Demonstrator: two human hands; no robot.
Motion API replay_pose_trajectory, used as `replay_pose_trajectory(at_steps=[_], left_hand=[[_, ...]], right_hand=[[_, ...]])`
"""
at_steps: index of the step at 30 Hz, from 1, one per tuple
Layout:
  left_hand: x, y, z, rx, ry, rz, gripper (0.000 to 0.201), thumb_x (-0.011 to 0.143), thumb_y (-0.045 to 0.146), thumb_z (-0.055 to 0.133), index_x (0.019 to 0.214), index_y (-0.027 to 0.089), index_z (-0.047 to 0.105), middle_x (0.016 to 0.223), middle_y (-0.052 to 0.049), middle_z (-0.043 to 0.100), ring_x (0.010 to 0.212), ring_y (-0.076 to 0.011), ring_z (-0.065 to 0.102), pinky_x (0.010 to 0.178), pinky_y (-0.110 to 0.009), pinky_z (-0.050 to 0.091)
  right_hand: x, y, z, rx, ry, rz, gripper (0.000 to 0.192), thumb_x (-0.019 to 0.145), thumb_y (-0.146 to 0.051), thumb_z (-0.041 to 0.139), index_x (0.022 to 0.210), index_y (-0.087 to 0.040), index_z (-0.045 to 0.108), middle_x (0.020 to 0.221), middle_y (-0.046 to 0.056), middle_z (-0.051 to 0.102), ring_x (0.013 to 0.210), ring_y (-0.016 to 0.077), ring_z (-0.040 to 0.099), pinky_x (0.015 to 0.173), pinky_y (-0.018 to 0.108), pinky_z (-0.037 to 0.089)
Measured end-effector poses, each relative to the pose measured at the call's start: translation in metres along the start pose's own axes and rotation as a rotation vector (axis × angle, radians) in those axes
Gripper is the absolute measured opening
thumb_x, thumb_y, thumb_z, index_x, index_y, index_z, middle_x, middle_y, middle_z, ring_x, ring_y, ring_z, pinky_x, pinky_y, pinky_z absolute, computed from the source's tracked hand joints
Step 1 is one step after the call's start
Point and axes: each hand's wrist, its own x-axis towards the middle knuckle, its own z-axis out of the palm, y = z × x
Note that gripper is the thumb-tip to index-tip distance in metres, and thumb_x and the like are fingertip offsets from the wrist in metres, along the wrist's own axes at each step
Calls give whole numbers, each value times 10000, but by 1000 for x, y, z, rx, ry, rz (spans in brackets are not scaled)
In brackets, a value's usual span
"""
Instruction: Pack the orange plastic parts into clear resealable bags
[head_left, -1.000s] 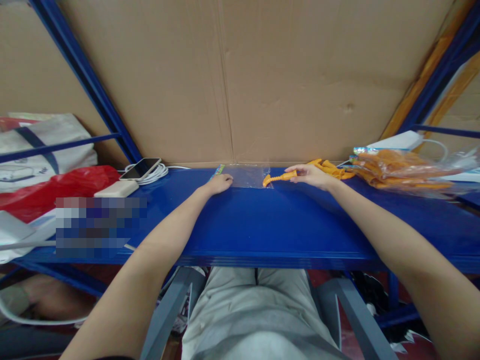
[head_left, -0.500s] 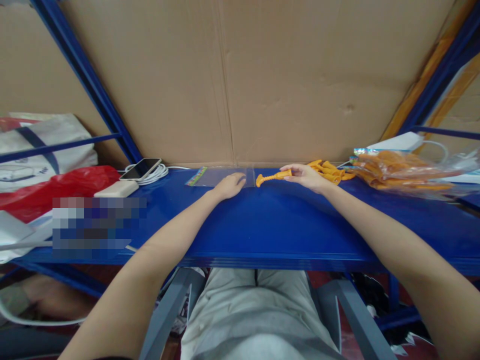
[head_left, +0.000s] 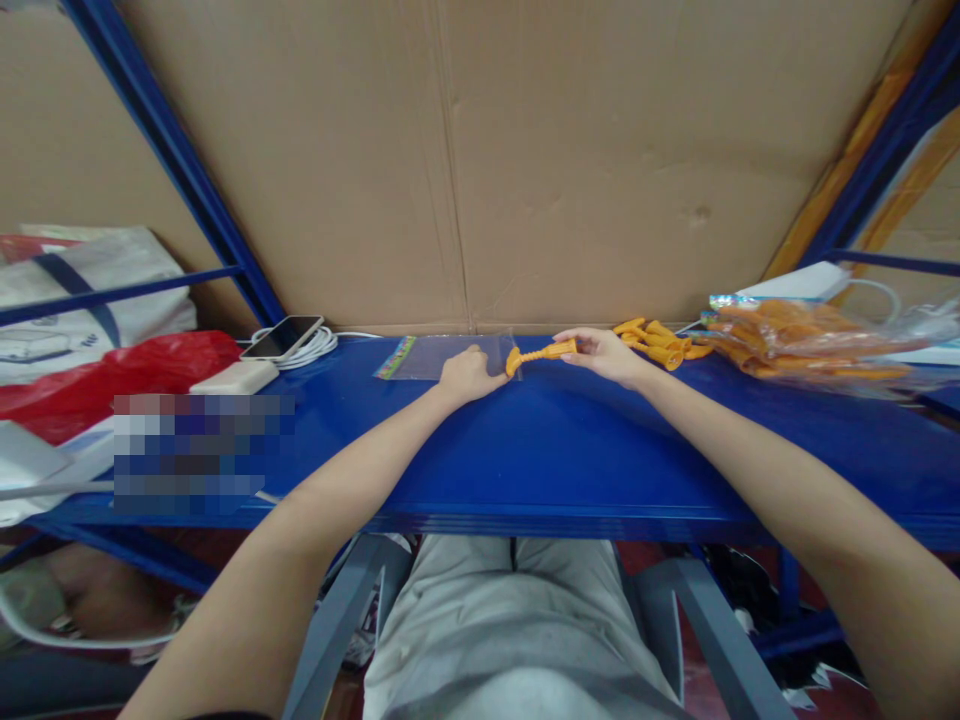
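- Left hand [head_left: 466, 373]: arm stretched forward, palm down, fingers curled and pressing the right end of the bag [head_left: 439, 356] onto the worktop [head_left: 525, 450].
- Right hand [head_left: 602, 352]: arm stretched forward and angled inward, fingers pinched on the thin end of the toy [head_left: 538, 354].
- Toy: orange plastic, slim ribbed shaft with a flared end, held level just above the worktop, flared end pointing left and just beside the left fingers at the bag's right edge.
- Bag: clear, flat, glossy film with a coloured strip at its left end, lying at the back edge of the worktop against the cardboard [head_left: 465, 160].
- Worktop: smooth blue metal.
- Loose pile [head_left: 656, 343] of similar orange pieces just right of the right hand; further right, filled clear bags [head_left: 802, 345] of orange pieces.
- Far left: phone [head_left: 281, 337] on a coiled white cable, a white power bank [head_left: 234, 377], a red plastic sack [head_left: 97, 385].
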Motion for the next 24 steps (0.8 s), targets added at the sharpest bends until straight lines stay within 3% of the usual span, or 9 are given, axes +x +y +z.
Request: replay_pose_trajectory(at_steps=[5, 10, 19, 24], left_hand=[[-2, 13, -2, -5, -16, -57, 592, 853, 664, 557, 1008, 121, 737, 1129, -177, 704, 1093, -344, 671, 878, -360, 542], [0, 14, -4, -18, -31, -92, 600, 971, 586, 375, 992, 117, 749, 1135, -186, 714, 1110, -340, 670, 884, -390, 542], [3, 13, -1, 78, -54, -57, 383, 925, 377, 483, 1073, 133, 739, 1183, -167, 698, 1118, -318, 668, 900, -392, 551], [4, 10, -1, 64, -38, -56, 357, 910, 257, 436, 1097, 143, 718, 1198, -148, 688, 1120, -294, 662, 890, -377, 549]], right_hand=[[-1, 0, 0, 2, 7, 1, 436, 671, -342, 811, 1067, -191, 708, 1102, 94, 749, 1026, 246, 704, 1009, 487, 511], [-2, -2, 1, -28, 40, -9, 421, 692, -325, 797, 1078, -181, 709, 1151, 104, 732, 1074, 248, 690, 1030, 482, 506], [0, 3, 0, 13, 37, -56, 418, 659, -340, 821, 1032, -180, 721, 1159, 103, 733, 1069, 256, 693, 1041, 486, 496], [0, 3, 0, 9, 19, -85, 391, 674, -343, 811, 1022, -188, 724, 1122, 99, 740, 1034, 250, 698, 1018, 477, 508]])
